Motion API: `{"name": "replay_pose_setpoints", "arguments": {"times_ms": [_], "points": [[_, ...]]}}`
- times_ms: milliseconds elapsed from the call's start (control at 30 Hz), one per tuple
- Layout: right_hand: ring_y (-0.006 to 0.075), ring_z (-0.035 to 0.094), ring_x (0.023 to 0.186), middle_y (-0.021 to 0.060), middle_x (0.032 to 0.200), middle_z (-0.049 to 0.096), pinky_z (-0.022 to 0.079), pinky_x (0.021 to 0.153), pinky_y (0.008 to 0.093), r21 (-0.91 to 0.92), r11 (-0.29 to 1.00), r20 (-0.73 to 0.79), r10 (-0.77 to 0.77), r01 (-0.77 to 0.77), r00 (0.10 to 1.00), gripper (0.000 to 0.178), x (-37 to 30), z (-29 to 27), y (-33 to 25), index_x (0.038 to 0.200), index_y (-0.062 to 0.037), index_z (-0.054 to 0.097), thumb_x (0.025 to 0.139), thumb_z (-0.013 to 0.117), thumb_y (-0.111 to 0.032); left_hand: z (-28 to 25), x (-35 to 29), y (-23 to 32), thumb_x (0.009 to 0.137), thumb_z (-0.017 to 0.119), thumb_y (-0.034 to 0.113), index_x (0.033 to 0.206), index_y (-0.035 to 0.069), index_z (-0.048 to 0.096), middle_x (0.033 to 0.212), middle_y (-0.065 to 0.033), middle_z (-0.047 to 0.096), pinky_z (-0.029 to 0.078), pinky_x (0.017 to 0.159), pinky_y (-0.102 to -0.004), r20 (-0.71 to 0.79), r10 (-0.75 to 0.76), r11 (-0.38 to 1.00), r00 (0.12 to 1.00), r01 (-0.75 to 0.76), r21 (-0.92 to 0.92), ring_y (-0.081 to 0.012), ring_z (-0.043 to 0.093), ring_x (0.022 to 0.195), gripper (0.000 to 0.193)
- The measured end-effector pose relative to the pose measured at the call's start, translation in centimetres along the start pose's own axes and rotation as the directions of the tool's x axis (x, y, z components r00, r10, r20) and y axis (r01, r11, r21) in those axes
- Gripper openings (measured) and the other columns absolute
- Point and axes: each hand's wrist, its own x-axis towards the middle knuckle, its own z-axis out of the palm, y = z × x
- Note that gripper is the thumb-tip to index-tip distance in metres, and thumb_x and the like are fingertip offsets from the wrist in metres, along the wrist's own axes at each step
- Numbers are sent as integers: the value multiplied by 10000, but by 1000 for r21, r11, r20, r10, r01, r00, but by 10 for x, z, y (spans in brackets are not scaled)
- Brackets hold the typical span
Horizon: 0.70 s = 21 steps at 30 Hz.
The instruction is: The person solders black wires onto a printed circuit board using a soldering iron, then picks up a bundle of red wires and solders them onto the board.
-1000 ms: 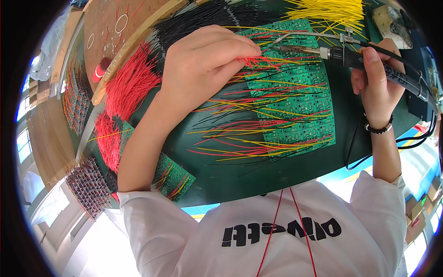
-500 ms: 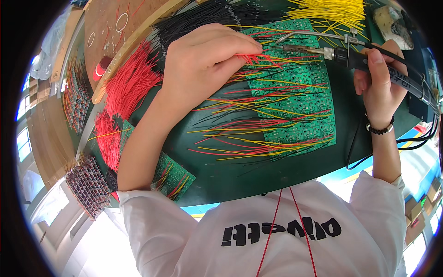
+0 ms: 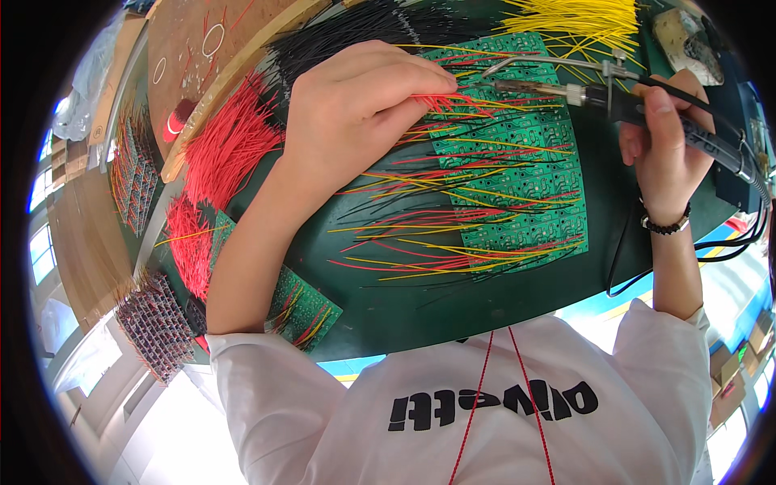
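My right hand (image 3: 671, 137) is closed around the handle of a soldering iron (image 3: 618, 103), which has a thin curved metal feed tube (image 3: 550, 59) clamped above it. The iron's tip points left, over the upper part of a green circuit board panel (image 3: 517, 162). My left hand (image 3: 372, 101) is pinched at the panel's upper left, with several red wires (image 3: 436, 100) at its fingertips, close to the iron's tip. Rows of red, yellow and black wires (image 3: 420, 218) lie across the panel and stick out past its left edge. The exact contact at the tip is too small to make out.
Bundles of red wires (image 3: 230, 145), black wires (image 3: 339, 44) and yellow wires (image 3: 582, 23) lie around the panel on the green mat (image 3: 380, 315). A smaller wired board (image 3: 311, 311) is partly under my left forearm. Dark cables (image 3: 756, 218) hang at right, near a whitish block (image 3: 687, 47).
The soldering iron has shifted very slightly to the left and down. My left hand has barely moved and keeps its pinch on the wires.
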Motion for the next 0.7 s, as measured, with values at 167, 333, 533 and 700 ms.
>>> {"name": "replay_pose_setpoints", "arguments": {"times_ms": [167, 333, 533, 700], "points": [[81, 358, 368, 46, 533, 458, 290, 314, 206, -37, 999, -8, 23, -24, 1000, 174, 4, -1, -5, 807, 15, 512, 844, 494, -154, 0, 0, 0, 617, 648, 27, 766, 92, 630, 779, -1, 636, 488, 615, -253, 4, -17, 1000, 1000, 17, 0, -172, 600, 721, 163], [82, 366, 374, 47, 515, 455, 293, 321, 205, -44, 999, -2, -4, 4, 1000, 175, 6, -2, -4, 816, 21, 518, 844, 495, -150, -4, 1, -2, 636, 644, 32, 791, 92, 647, 806, -15, 643, 490, 618, -251, 6, -12, 1000, 1000, 13, -18, -175, 606, 734, 166], [82, 365, 370, 47, 509, 451, 289, 320, 209, -16, 1000, -53, 21, -21, 998, 164, 8, -3, -3, 803, 22, 514, 835, 511, -138, -12, 7, 5, 690, 640, 45, 820, 67, 661, 794, -42, 648, 489, 617, -224, 20, -211, 972, 977, 212, -106, -145, 617, 701, 133], [80, 364, 364, 42, 499, 446, 286, 319, 209, 4, 999, -67, 39, -39, 997, 168, 6, -2, -4, 776, 17, 502, 831, 521, -141, -10, 3, 8, 717, 633, 31, 835, 36, 657, 797, -56, 643, 472, 620, -204, 69, -304, 920, 950, 311, -236, -113, 603, 706, 120]]}}
